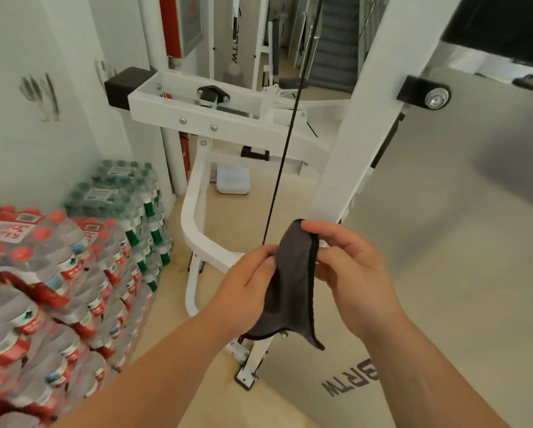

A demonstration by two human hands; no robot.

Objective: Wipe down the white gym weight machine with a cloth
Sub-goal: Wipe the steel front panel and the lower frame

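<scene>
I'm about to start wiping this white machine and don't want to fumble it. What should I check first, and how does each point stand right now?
1. Grip on the grey cloth: ok, the left hand and right hand both pinch it.
2. Cloth flattened for wiping: not ok, it hangs bunched.
3. Cloth against the white upright: not ok, not touching yet.
4. Upright clear of the black cable: not ok, the cable hangs close beside it.
5. Cloth damp and clean: cannot tell.

The tan floor (228, 211) holds the white machine (197, 217), packs of water bottles (58, 288), and a small plastic box (232, 180).
</scene>
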